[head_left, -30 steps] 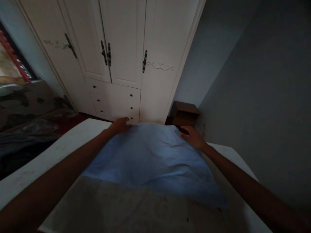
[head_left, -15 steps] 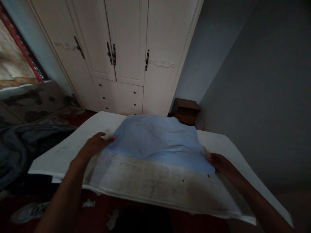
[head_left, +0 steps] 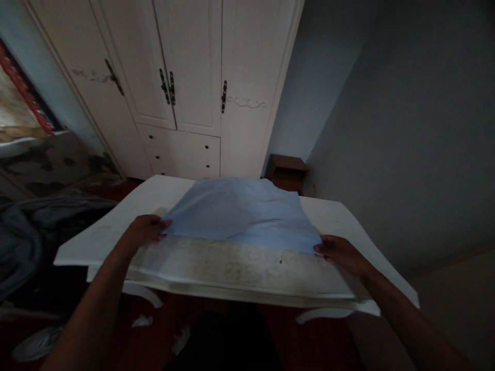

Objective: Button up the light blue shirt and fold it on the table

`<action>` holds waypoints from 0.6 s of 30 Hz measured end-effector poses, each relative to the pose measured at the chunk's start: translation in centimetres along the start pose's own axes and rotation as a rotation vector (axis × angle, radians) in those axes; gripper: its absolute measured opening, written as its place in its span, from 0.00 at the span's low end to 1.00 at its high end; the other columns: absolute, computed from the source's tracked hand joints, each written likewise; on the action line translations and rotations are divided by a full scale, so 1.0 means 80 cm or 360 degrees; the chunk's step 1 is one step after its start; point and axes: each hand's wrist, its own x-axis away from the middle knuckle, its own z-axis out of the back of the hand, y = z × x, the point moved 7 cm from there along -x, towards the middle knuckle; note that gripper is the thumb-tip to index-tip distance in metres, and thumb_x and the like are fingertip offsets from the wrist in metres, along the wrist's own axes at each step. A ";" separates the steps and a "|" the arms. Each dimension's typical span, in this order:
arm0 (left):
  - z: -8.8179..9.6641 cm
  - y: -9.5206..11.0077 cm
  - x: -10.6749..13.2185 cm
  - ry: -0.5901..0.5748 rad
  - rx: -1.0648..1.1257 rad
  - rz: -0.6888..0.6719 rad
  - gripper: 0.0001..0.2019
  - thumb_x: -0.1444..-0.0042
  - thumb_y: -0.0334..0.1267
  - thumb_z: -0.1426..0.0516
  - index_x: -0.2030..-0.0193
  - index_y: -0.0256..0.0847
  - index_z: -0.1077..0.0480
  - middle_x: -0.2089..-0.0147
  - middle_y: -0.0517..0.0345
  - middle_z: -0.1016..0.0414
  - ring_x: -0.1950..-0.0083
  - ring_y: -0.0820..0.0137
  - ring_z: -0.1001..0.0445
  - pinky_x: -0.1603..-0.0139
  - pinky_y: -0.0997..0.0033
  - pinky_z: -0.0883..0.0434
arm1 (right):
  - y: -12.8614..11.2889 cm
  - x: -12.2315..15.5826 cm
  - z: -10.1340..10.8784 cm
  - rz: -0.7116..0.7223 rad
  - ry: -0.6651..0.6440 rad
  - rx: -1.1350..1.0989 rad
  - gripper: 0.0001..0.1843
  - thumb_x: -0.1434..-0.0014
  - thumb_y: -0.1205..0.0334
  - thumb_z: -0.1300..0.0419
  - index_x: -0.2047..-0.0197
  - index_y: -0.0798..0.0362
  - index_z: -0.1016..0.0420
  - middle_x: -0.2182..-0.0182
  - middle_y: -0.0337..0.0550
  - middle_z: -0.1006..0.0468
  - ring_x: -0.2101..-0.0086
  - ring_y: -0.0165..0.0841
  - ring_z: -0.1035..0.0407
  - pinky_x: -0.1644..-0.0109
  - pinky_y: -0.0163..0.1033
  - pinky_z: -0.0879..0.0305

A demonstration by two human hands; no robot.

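Observation:
A light blue cloth (head_left: 235, 208) lies spread over the stained white table (head_left: 216, 265), with faint creases toward its right half. Its near edge runs between my two hands. My left hand (head_left: 149, 228) pinches the near left corner between thumb and fingers. At the near right corner, my right hand (head_left: 338, 251) grips the cloth with its fingers closed on the edge. Whether the cloth is a garment or a plain piece of fabric, I cannot tell.
A white wardrobe (head_left: 185, 72) with dark handles stands behind the table. Past the table's far right is a small brown cabinet (head_left: 288, 170). Dark grey fabric (head_left: 34, 237) is heaped at the left. A shoe (head_left: 36, 344) and white scraps (head_left: 142, 321) lie on the red floor.
My left hand has closed on the cloth's left corner, and my right hand grips the right one. The near edge is straighter and the creases are fewer. The view has shifted slightly.

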 end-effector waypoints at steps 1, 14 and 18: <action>0.000 -0.006 0.007 -0.0008 0.0066 0.0010 0.19 0.63 0.54 0.38 0.76 0.39 0.33 0.81 0.58 0.29 0.75 0.66 0.27 0.72 0.70 0.29 | 0.000 0.005 0.001 0.0013 -0.0003 0.0009 0.20 0.59 0.45 0.34 0.72 0.53 0.28 0.79 0.37 0.30 0.76 0.29 0.37 0.71 0.35 0.41; 0.019 -0.032 0.100 0.0273 -0.0348 -0.0026 0.22 0.54 0.57 0.51 0.64 0.42 0.29 0.78 0.57 0.25 0.71 0.60 0.24 0.70 0.68 0.32 | 0.051 0.053 0.016 -0.0148 0.0089 0.0004 0.25 0.60 0.49 0.30 0.59 0.52 0.23 0.66 0.43 0.19 0.63 0.42 0.25 0.57 0.44 0.30; 0.024 -0.037 0.123 0.0454 -0.0420 -0.0045 0.24 0.54 0.57 0.54 0.63 0.43 0.28 0.69 0.52 0.22 0.66 0.56 0.23 0.64 0.63 0.30 | 0.058 0.063 0.018 -0.0140 0.0067 0.0079 0.27 0.61 0.47 0.30 0.59 0.52 0.23 0.66 0.45 0.18 0.63 0.43 0.24 0.58 0.44 0.29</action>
